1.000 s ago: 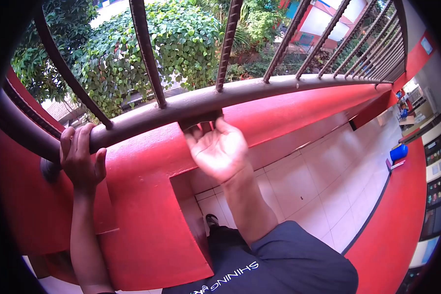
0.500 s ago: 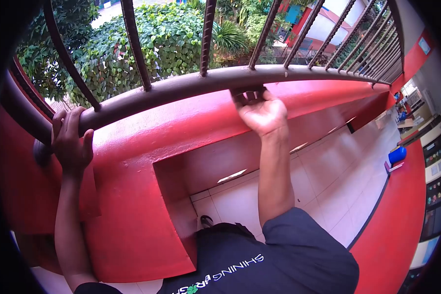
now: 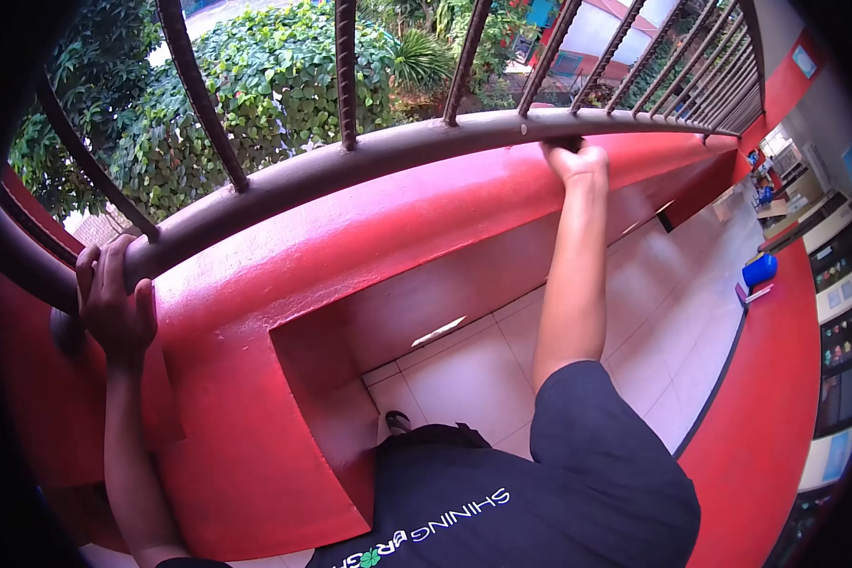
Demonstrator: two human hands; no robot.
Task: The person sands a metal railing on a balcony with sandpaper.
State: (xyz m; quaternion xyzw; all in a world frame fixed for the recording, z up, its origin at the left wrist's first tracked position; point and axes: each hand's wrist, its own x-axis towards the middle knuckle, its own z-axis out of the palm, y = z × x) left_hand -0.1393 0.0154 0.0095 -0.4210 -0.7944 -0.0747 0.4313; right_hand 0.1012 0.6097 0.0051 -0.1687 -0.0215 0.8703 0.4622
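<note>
My left hand (image 3: 118, 303) lies over the near end of the brown metal rail (image 3: 312, 180), fingers hooked across its top and thumb on the near side. Farther along, my right hand (image 3: 579, 161) reaches up to the rail's underside, palm side showing. Its fingers are curled there and mostly hidden. Something dark (image 3: 562, 144) shows between that hand and the rail; whether it is a thin object or only shadow, I cannot make out. Twisted upright bars (image 3: 347, 76) rise from the rail, and a glossy red ledge (image 3: 369, 227) runs just below it.
Below the ledge is a pale tiled floor (image 3: 473, 364) with my foot (image 3: 398, 420) on it. At the right, a blue container (image 3: 759, 271) stands by a red surface (image 3: 757, 398). Leafy bushes (image 3: 265, 85) grow beyond the bars.
My right hand has slid along the rail's underside, away to the right, with the arm stretched farther. My left hand keeps its place on the rail while the view has shifted slightly right.
</note>
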